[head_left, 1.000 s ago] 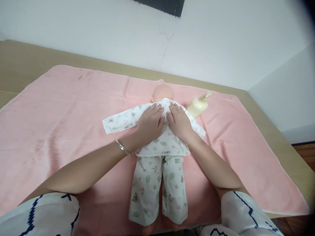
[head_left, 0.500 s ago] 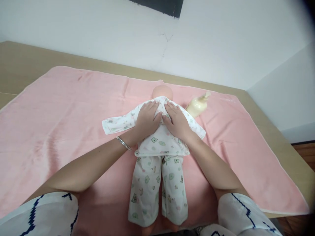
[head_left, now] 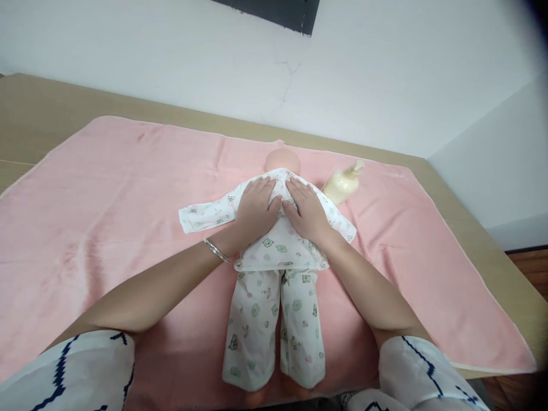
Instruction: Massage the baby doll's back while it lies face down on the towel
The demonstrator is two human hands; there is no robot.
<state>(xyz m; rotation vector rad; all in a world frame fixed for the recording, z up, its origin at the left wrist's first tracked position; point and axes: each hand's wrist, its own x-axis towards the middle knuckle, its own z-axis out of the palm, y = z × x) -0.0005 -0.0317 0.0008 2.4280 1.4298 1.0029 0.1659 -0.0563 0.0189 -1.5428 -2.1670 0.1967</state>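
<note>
Seen from the head camera, a pink blanket (head_left: 107,188) covers a pale wooden table (head_left: 34,108) against a white wall (head_left: 385,74), and on it a doll (head_left: 282,161) lies stretched out, head toward the wall, in a printed shirt (head_left: 280,248) and matching trousers (head_left: 274,325). The left hand (head_left: 256,210) and right hand (head_left: 306,212) rest palm-down side by side on the shirt's chest, fingers stretched flat and closed around nothing. A push here could, I judge, drag the shirt askew or ruck the loose blanket, and the cream object (head_left: 342,181) just beside the doll's shoulder sits near enough to be knocked.
</note>
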